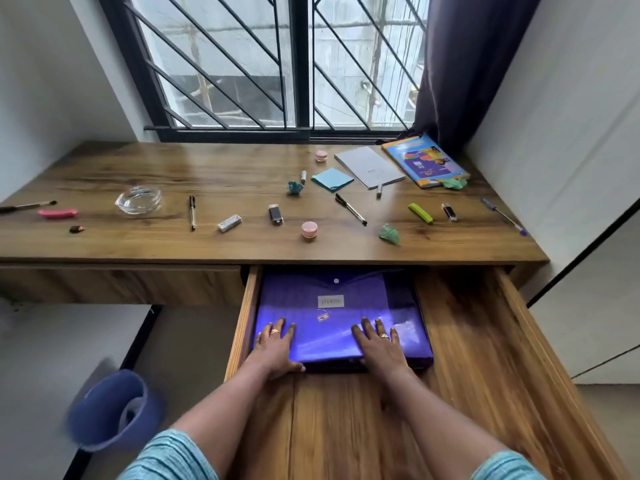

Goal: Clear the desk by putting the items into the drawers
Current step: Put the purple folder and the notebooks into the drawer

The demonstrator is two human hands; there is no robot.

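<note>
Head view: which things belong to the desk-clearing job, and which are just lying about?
Job: purple folder in the open drawer, under left hand and right hand; on the desk, notebook, colourful book, sticky notes, glass dish.
Lying about: blue bin on the floor, curtain.

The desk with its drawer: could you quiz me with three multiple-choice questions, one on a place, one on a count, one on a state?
1. Where does the purple folder lie?
A. on the floor
B. in the drawer
C. on the windowsill

2. How many round pink jars stand on the desk?
A. one
B. two
C. five

3. How is that drawer?
A. pulled open
B. pushed shut
C. lifted out onto the floor

Answers:
1 B: the folder lies between the drawer's walls, under the left hand and the right hand.
2 B: one jar stands at the back, one near the front edge.
3 A: its inside shows below the desk's edge.
</note>
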